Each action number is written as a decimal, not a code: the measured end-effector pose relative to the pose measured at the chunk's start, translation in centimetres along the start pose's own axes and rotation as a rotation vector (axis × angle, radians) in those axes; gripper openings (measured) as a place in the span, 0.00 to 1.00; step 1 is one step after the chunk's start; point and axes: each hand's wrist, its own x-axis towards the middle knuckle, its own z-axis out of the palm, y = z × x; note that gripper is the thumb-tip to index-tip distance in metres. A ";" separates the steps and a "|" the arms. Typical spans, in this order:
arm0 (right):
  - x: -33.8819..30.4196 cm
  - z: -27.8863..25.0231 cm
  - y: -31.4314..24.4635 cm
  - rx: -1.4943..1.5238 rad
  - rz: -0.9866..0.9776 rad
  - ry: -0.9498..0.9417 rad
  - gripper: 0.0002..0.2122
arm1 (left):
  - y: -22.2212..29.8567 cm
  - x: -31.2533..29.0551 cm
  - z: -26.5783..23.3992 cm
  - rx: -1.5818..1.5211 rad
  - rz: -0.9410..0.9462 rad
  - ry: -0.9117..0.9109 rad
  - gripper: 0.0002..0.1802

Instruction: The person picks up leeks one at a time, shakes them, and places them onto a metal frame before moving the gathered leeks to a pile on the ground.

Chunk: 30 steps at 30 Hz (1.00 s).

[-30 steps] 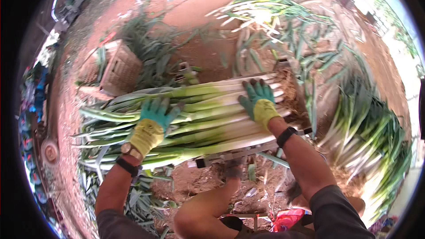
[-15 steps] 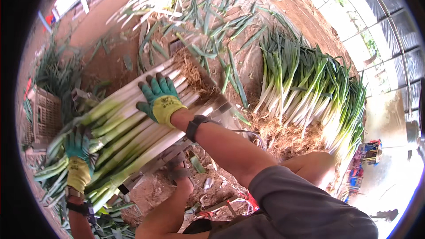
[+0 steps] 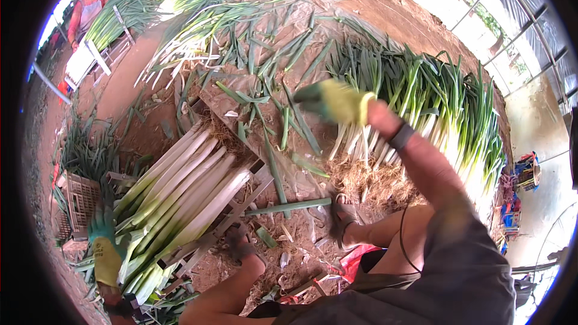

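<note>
A row of leeks (image 3: pixel 180 183) lies slantwise on a low metal rack (image 3: pixel 250 189), roots toward the far right and green leaves toward the near left. My left hand (image 3: pixel 105 244), in a green and yellow glove, rests at the leafy end with its fingers stretched out along the leaves. Smeared by motion, my right hand (image 3: pixel 331 101) is in the air beyond the rack, close to the left side of a large pile of leeks (image 3: pixel 421 105). Whether its fingers hold anything is not clear.
Cut leaves (image 3: pixel 289 120) litter the soil and plastic sheet. More leeks (image 3: pixel 192 39) lie farther off. A plastic crate (image 3: pixel 81 198) stands at the left. Another person (image 3: pixel 90 9) is at a rack of leeks at the upper left. My feet are beside the rack.
My right hand has left the leeks on the rack and swung right toward the large pile. The left hand stays at the leafy end, slightly lower. The view has shifted, showing the other person.
</note>
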 end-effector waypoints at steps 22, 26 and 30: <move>-16.0 22.2 28.5 -0.735 0.353 -0.606 0.18 | 34.1 5.9 -5.1 -0.829 0.576 -0.177 0.31; -15.5 21.7 29.4 -0.748 0.284 -0.530 0.17 | 34.4 6.1 -4.9 -0.771 0.583 -0.163 0.31; -14.8 20.5 29.6 -0.699 0.244 -0.573 0.16 | 34.7 6.0 -4.5 -0.728 0.602 -0.169 0.31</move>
